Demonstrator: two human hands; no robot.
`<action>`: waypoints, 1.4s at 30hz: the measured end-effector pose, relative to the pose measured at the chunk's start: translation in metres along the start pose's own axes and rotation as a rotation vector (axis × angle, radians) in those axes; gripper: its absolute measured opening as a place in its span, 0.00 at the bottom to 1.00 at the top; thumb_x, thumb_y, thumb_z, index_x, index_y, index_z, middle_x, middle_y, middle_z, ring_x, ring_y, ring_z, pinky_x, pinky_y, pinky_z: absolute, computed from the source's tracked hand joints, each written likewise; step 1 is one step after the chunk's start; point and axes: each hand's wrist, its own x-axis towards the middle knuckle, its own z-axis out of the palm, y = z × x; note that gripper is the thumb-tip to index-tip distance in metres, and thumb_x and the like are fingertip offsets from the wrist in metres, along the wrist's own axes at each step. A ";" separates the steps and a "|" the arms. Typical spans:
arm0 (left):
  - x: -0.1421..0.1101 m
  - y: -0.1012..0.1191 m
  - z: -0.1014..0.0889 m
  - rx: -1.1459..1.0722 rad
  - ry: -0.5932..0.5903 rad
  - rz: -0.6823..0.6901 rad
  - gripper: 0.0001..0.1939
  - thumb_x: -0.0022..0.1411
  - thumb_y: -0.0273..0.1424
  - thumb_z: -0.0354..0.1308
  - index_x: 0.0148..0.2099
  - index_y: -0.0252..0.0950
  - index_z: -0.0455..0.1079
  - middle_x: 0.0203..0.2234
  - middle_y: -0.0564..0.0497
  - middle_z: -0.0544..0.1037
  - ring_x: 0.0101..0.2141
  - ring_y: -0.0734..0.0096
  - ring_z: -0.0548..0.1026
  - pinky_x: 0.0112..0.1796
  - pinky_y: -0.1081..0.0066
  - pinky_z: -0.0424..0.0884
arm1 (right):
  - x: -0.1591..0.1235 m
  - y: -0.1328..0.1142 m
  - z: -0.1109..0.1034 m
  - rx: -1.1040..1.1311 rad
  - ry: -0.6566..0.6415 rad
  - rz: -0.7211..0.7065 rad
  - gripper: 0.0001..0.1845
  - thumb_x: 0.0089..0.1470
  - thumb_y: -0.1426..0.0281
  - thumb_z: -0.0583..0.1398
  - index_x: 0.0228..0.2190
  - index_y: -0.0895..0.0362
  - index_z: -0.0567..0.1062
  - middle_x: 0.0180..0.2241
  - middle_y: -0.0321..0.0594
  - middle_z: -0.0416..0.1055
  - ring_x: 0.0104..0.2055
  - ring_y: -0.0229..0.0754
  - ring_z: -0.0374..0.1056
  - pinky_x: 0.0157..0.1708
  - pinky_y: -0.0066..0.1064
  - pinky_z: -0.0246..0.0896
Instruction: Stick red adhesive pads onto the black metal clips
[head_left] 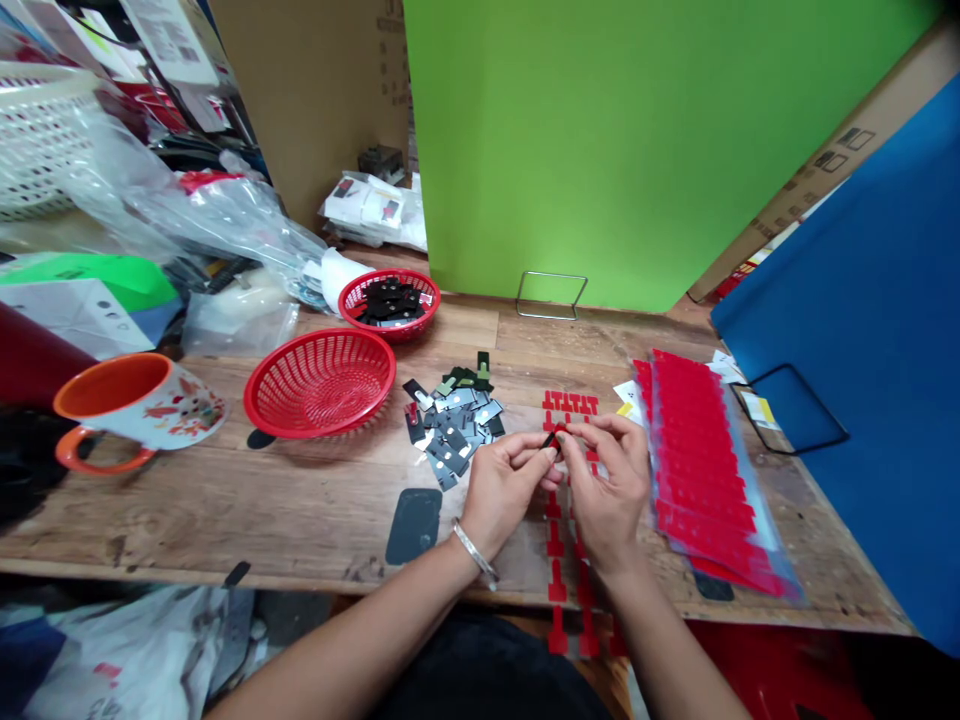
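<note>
Left hand (499, 490) and right hand (611, 490) pinch small black-and-red piece (553, 440), fingertips nearly closed, inward of bench (300, 510) front edge. Looks like fine two-handed fiddling; next move probably needs steady fingertips

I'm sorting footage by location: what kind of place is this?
Probably a small workshop bench: a pile of small dark pieces, red cut-out sheets and a red basket share the worktop.
</note>
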 end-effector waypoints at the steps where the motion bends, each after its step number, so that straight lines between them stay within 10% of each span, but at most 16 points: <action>1: 0.000 0.001 0.000 0.002 0.002 0.012 0.14 0.50 0.32 0.61 0.39 0.30 0.72 0.23 0.50 0.76 0.23 0.74 0.73 0.28 0.74 0.72 | 0.000 -0.001 0.000 0.000 0.004 -0.004 0.06 0.50 0.73 0.59 0.33 0.55 0.75 0.38 0.42 0.62 0.41 0.43 0.63 0.39 0.37 0.63; 18: -0.004 0.007 0.002 -0.013 -0.042 -0.001 0.13 0.52 0.31 0.60 0.40 0.29 0.71 0.24 0.49 0.77 0.23 0.76 0.73 0.28 0.75 0.72 | -0.003 -0.004 -0.005 -0.051 -0.008 0.034 0.11 0.51 0.71 0.58 0.38 0.54 0.75 0.46 0.44 0.60 0.42 0.42 0.63 0.41 0.38 0.63; 25: 0.000 0.000 -0.003 -0.010 -0.072 -0.050 0.14 0.51 0.32 0.61 0.39 0.28 0.71 0.25 0.47 0.77 0.25 0.73 0.74 0.28 0.74 0.72 | 0.006 0.010 -0.009 0.233 -0.217 0.420 0.21 0.48 0.66 0.59 0.46 0.54 0.70 0.34 0.38 0.67 0.28 0.35 0.64 0.28 0.29 0.63; 29: 0.000 -0.002 -0.003 -0.027 -0.080 -0.117 0.14 0.52 0.31 0.60 0.39 0.27 0.69 0.28 0.45 0.77 0.24 0.73 0.74 0.27 0.74 0.72 | 0.010 0.019 -0.012 0.448 -0.451 0.633 0.16 0.51 0.61 0.56 0.35 0.59 0.75 0.21 0.34 0.67 0.21 0.34 0.60 0.20 0.25 0.56; 37: 0.001 0.002 -0.010 0.009 -0.299 -0.164 0.16 0.52 0.32 0.60 0.43 0.30 0.69 0.31 0.46 0.76 0.29 0.73 0.75 0.31 0.74 0.72 | 0.005 0.023 -0.006 0.465 -0.420 0.681 0.12 0.47 0.60 0.60 0.24 0.58 0.72 0.19 0.32 0.67 0.20 0.33 0.61 0.21 0.24 0.56; 42: 0.005 0.000 -0.011 0.103 -0.164 -0.193 0.14 0.52 0.36 0.59 0.36 0.30 0.70 0.29 0.45 0.77 0.22 0.75 0.74 0.23 0.77 0.70 | -0.003 0.025 0.000 0.447 -0.382 0.720 0.17 0.49 0.57 0.56 0.20 0.57 0.69 0.14 0.30 0.62 0.16 0.31 0.56 0.16 0.22 0.48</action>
